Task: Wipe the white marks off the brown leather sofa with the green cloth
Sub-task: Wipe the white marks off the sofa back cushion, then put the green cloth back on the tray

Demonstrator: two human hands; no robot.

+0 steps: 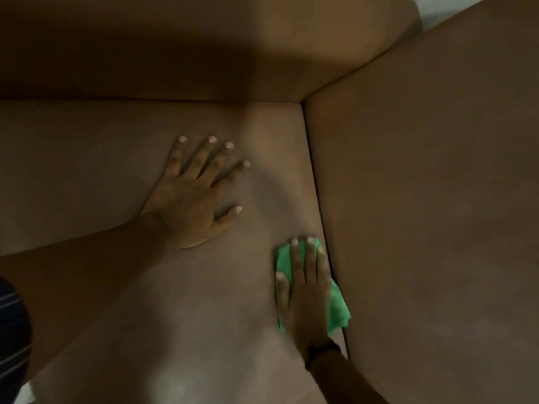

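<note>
The brown leather sofa [116, 158] fills the view, its seat cushion under both hands. My right hand [306, 290] lies flat on the green cloth [338, 309], pressing it onto the seat right beside the seam with the adjoining cushion. The cloth shows at the fingertips and to the right of the palm. My left hand [192, 196] rests spread and flat on the seat, up and to the left of the cloth, holding nothing. A pale hazy patch [186, 360] lies on the seat near the front. The light is dim and no sharp white marks stand out.
The backrest [204, 48] rises behind the seat. A second large cushion or armrest section [437, 199] lies to the right of a dark gap [313, 170]. A striped sleeve [11, 330] shows at the left edge.
</note>
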